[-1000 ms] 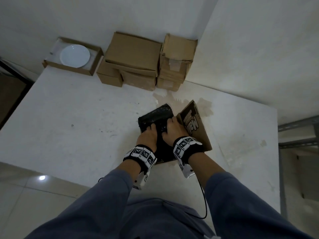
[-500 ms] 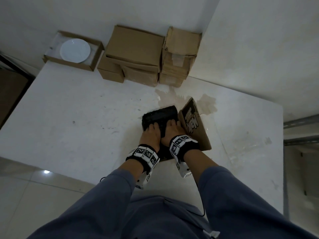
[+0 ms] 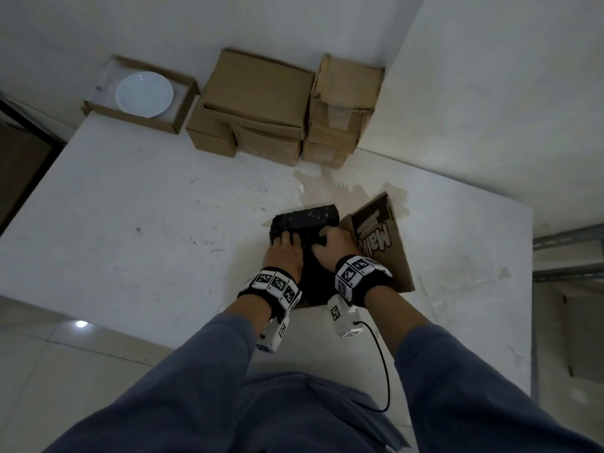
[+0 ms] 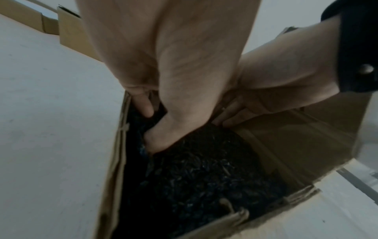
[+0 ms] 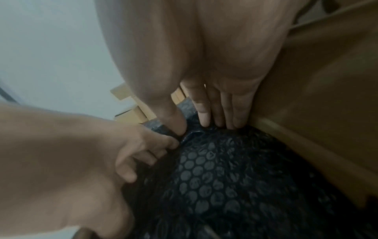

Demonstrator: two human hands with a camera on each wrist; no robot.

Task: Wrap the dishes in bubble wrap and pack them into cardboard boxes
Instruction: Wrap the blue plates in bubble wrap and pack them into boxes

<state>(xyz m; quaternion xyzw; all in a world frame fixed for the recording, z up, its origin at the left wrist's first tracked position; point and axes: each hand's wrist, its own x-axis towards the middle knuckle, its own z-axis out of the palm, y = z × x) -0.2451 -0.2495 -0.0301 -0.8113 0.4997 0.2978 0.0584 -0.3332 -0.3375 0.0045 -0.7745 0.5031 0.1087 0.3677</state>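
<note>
A bundle in black bubble wrap [image 3: 307,219] sits in an open cardboard box [image 3: 400,273] on the white table, its far end sticking up over the box's edge. My left hand [image 3: 284,250] is on the bundle's left side, fingers [image 5: 143,155] curled over the wrap and tucked down beside the box's left wall [image 4: 120,145]. My right hand [image 3: 333,246] presses on the bundle's right side. Its fingers [image 5: 214,111] are straight, next to the right wall [image 5: 317,113]. The bubble pattern [image 5: 204,177] shows clearly; whatever it wraps is hidden.
A white plate [image 3: 144,94] lies in an open shallow box [image 3: 176,122] at the table's far left. Closed cardboard boxes [image 3: 258,93] and a second stack [image 3: 343,103] stand against the back wall. The near table edge [image 3: 98,308] drops to a tiled floor.
My hands, side by side on the bundle before, have spread slightly apart: the left towards the bundle's left edge, the right against the box flap. The bundle stays in the box.
</note>
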